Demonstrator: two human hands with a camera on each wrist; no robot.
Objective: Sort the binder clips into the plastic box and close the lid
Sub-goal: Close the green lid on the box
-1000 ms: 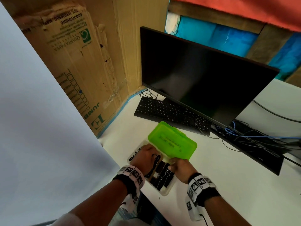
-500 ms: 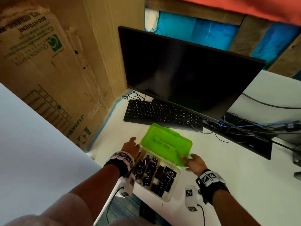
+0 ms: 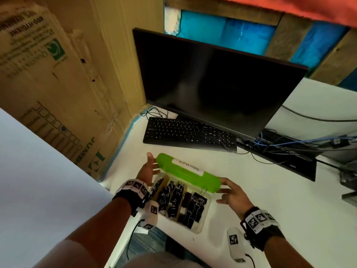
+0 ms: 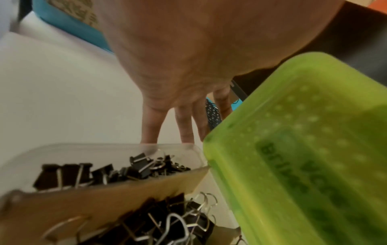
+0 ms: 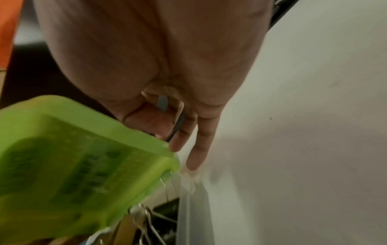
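Note:
A clear plastic box sits on the white desk, with black binder clips sorted between cardboard dividers. Its green lid is hinged at the far side and hangs tilted over the far half of the box. My left hand is at the lid's left end, fingers straight. My right hand is at the lid's right end with spread fingers touching it. In the left wrist view, straight fingers reach behind the box wall beside the lid. The right wrist view shows fingers extended past the lid's corner.
A black keyboard lies just behind the box, under a dark monitor. Tangled cables run at the right rear. A large cardboard carton and a white panel close off the left. Bare desk shows to the right.
My left hand has come out of the box and moved to the lid's left end. My right hand has shifted to the lid's right end. The lid has tipped lower over the box.

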